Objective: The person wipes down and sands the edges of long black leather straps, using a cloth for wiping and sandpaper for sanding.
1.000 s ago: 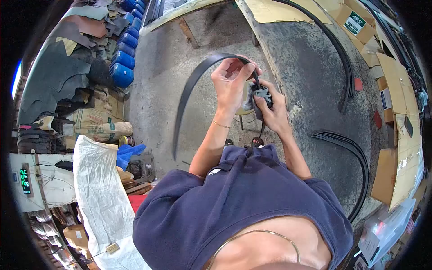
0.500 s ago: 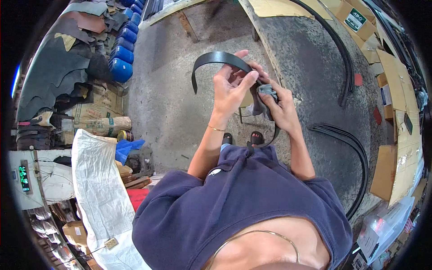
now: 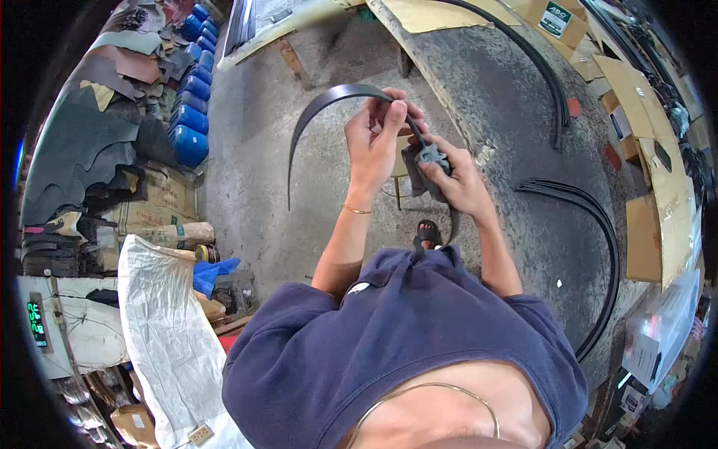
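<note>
Black and faintly glossy, the flat strap (image 3: 344, 90) curves.

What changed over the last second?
The free end of the black strap, curled up short half a second ago, now hangs lower on the left, though not as low as a second ago. Nothing taken or let go: left hand still on the strap, right hand still holding the grey cloth. The dark strips stay on the table.
</note>
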`<state>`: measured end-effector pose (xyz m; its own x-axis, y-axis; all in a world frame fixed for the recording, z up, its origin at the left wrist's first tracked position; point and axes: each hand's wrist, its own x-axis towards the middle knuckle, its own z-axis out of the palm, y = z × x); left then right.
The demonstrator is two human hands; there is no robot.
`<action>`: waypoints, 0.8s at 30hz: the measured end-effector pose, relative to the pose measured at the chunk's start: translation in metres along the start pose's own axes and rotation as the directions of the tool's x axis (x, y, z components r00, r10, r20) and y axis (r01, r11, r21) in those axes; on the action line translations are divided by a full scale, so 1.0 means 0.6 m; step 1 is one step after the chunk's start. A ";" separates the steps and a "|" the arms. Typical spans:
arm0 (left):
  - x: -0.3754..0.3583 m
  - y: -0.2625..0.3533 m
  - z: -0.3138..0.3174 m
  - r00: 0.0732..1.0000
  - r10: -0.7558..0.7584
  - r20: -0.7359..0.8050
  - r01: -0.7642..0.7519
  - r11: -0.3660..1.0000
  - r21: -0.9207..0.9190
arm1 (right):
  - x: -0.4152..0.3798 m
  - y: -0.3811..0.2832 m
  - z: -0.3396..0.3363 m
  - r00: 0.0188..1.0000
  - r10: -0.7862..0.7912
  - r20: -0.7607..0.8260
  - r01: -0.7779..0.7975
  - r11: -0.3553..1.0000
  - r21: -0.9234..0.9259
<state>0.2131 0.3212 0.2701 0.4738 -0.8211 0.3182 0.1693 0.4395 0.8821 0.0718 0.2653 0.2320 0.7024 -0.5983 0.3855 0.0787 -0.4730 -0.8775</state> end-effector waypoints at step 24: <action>-0.080 0.185 0.079 0.887 0.459 -0.058 -0.461 0.865 -0.199 | -0.709 0.249 0.096 0.438 0.873 -0.216 -0.888 0.382 -0.255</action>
<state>0.1682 0.3924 0.3688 0.5483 -0.5051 0.6665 0.0997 0.8308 0.5476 -0.1745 0.4867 -0.0796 0.2233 -0.8146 -0.5353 -0.7743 0.1854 -0.6051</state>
